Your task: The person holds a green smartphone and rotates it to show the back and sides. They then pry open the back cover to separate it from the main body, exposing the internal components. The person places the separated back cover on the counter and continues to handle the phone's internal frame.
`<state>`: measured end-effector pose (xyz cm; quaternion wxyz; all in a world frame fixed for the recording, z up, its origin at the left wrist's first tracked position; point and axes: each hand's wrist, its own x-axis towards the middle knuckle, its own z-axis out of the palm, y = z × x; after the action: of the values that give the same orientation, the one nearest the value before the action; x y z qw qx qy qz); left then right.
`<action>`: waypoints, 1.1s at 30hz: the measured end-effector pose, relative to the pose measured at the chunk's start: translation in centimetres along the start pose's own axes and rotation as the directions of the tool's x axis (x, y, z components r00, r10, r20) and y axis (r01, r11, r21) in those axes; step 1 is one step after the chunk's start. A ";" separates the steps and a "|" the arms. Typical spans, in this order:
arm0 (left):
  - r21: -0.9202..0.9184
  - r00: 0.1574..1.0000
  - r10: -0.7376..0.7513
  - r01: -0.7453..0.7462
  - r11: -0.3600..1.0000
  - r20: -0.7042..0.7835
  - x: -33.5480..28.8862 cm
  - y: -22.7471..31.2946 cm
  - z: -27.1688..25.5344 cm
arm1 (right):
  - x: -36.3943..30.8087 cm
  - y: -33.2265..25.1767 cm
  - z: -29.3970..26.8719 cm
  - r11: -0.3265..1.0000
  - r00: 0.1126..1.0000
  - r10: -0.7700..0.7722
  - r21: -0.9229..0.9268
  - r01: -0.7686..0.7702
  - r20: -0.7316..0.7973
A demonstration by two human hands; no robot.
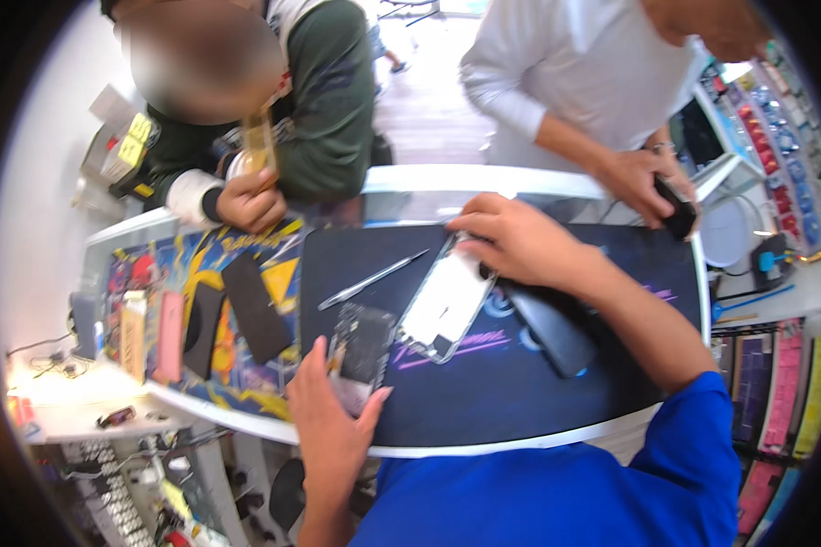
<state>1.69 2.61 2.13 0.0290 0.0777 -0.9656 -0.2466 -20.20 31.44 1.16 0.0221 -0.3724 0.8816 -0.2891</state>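
An opened phone body [367, 345] with its dark inner parts exposed lies tilted on the black work mat. My left hand [330, 401] straddles its near end, fingers along the left edge and thumb at the right edge. Just to the right is a detached phone screen panel [447, 296], its bright silvery back facing up. My right hand [520, 239] holds that panel by its far end; the fingertips are partly blurred. A thin metal pen-like tool [374, 279] lies on the mat beyond the phone body. Beside the panel, under my right forearm, rests a dark phone [552, 333].
The black mat [520, 401] covers much of a white-edged counter. Several phones and cases, including a black one [255, 305] and a pink one [168, 335], lie on a colourful mat at left. Across the counter, one person leans in; another holds a black object [677, 211].
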 end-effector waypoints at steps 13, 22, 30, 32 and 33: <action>-0.227 0.983 0.022 -0.064 0.972 -0.183 0.1 -2.2 1.4 | 2.0 2.9 2.1 0.956 0.983 -0.163 0.260 0.137 0.082; -0.313 0.984 -0.016 -0.040 0.949 -0.177 0.2 -2.6 1.2 | 2.0 3.8 2.4 0.928 0.963 -0.263 0.289 0.236 0.058; -0.344 0.984 -0.023 -0.040 0.938 -0.178 0.1 -3.3 1.1 | 2.9 3.4 0.7 0.921 0.939 -0.309 0.291 0.257 0.150; -0.366 0.986 -0.034 -0.028 0.930 -0.161 0.1 -2.7 0.9 | 3.0 3.7 0.6 0.919 0.937 -0.311 0.301 0.254 0.158; -0.381 0.987 -0.049 -0.013 0.925 -0.152 0.1 -2.4 0.8 | 3.1 3.4 0.3 0.920 0.935 -0.310 0.304 0.248 0.174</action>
<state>1.86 0.89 0.25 0.1181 0.0989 -0.8932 -0.4224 -24.53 31.11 -0.38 0.1293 -0.5175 0.7621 -0.3669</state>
